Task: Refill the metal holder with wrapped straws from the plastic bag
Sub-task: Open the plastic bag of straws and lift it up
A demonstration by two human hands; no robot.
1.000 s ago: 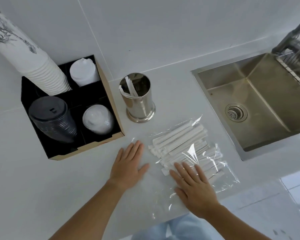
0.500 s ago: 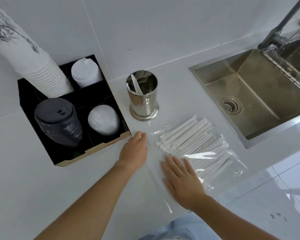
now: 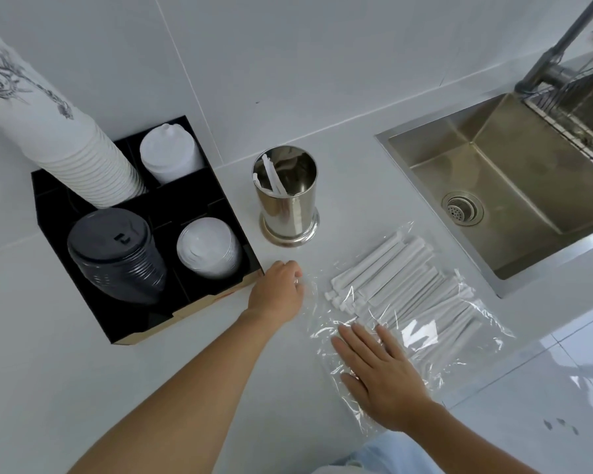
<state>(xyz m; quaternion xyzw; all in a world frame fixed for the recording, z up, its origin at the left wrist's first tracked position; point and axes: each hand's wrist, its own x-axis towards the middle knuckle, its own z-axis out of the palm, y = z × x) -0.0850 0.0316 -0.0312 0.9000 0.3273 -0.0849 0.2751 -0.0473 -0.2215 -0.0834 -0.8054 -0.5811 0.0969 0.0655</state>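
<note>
1. On the white desk (image 3: 83, 388), just in front of the metal holder (image 3: 288, 196): plastic bag (image 3: 435, 347) lying flat, wrapped straws (image 3: 387, 282) bundled inside, their near ends pointing toward the bag's left edge.
2. Inside the holder: only a few wrapped straws, leaning against the left wall; most of the cup bare and shiny. Refill judged barely begun, if begun at all.
3. At the bag's left corner: left hand (image 3: 278, 289) curled, fingertips apparently pinching the clear film close by the straw ends. Grip on film rather than on any straw, as far as can be seen; exact pinch hidden under the knuckles.
4. On the near part of the bag: right hand (image 3: 377, 374) spread flat, fingers extended, palm down, pressing the film onto the desk. Nothing grasped.
5. Done so far, judging from the layout: bag laid out beside the holder, pinned in place, mouth seemingly being found or opened.
6. Left to do: opening the bag fully, drawing out straws, standing them upright in the holder, repeating until full. No straw outside the bag on the desk.
7. To the left: black organiser (image 3: 144, 206) with stacked paper cups (image 3: 83, 155) and lids, touching nothing in play. To the right: steel sink (image 3: 514, 186), well apart from the holder, close by the bag's far corner.
</note>
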